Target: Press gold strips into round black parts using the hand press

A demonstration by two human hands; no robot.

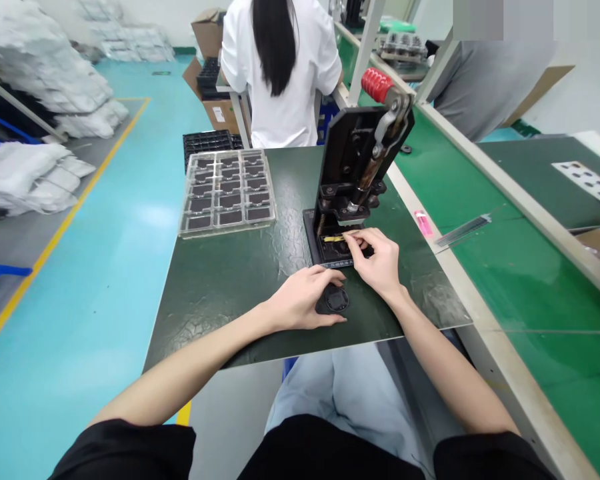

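Observation:
My left hand (305, 298) rests on the dark green table mat, thumb and fingers spread around a round black part (337, 299) that lies on the mat. Gaps show between its fingertips and the part. At the base of a black hand press (353, 180) with a red grip, my right hand (377, 257) is closed in a pinch. Its fingertips meet the end of a thin yellow strip (333, 239) lying across the press bed. Fine detail under those fingers is too small to make out.
A clear plastic tray (229, 225) with dark flat pieces in its compartments sits left of the press. Right of the mat runs a green conveyor belt (525, 280) with a pale rail, a pink item (423, 224) and thin grey strips (463, 231). A person in white (285, 100) sits ahead.

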